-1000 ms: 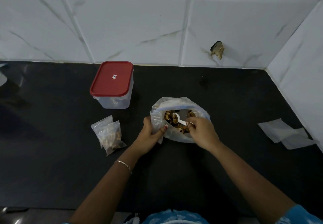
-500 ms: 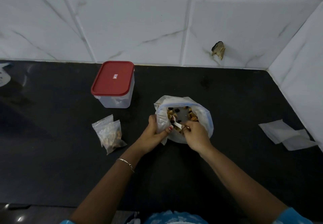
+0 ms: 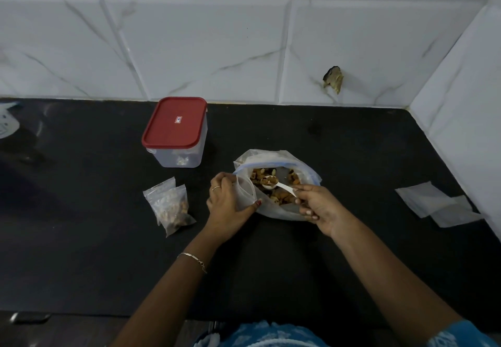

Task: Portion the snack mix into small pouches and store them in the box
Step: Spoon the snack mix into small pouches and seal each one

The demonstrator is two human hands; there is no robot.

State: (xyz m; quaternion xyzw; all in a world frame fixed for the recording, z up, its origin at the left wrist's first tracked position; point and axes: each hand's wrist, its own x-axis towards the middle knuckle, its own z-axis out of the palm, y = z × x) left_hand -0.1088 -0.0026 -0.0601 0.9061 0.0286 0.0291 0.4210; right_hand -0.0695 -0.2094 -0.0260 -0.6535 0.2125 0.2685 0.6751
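Spoon (image 3: pixel 274 184), white plastic: had come up out of the snack mix (image 3: pixel 282 199) within the last half second, bowl heaped, handle pinched in fingers (image 3: pixel 298 191) of right hand (image 3: pixel 321 210). Left hand (image 3: pixel 226 205) gripped small pouch (image 3: pixel 245 192), mouth held open at left rim of large zip bag (image 3: pixel 271 212). Two filled pouches (image 3: pixel 170 207) lay on surface (image 3: pixel 366 157) to the left; red-lidded box (image 3: pixel 174 132) stood behind, closed. Judgement: scoop loaded, tipping into pouch due next

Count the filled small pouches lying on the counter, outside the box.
2. Both overlap left of the left hand: the rear pouch and the front pouch. Others may be hidden inside the lidded box.
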